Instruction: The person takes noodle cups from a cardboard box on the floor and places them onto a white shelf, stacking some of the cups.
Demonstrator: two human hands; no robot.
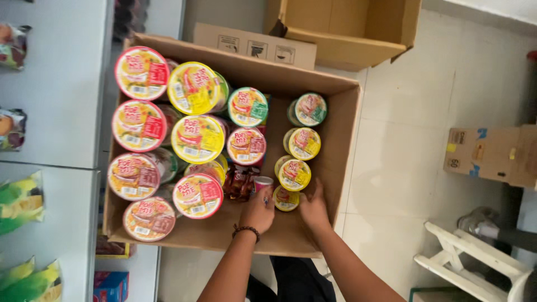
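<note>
Open cardboard box (335, 145) packed with lidded instant noodle cups: large bowls (198, 137) at left, small cups (305, 142) in a column at right. Left hand (258, 211) curled around a small pink cup (262, 183); right hand (313, 208) open, fingers touching the yellow cup (286, 200) at box bottom. Empty carton (347, 28) beyond. Snack bags (19, 198) on grey shelf, white stool (475, 260) on tiled floor (414, 140).

Eight large noodle bowls (198, 138), six small cups (305, 144)

Head view, steeply downward, close over carton (341, 140)
</note>
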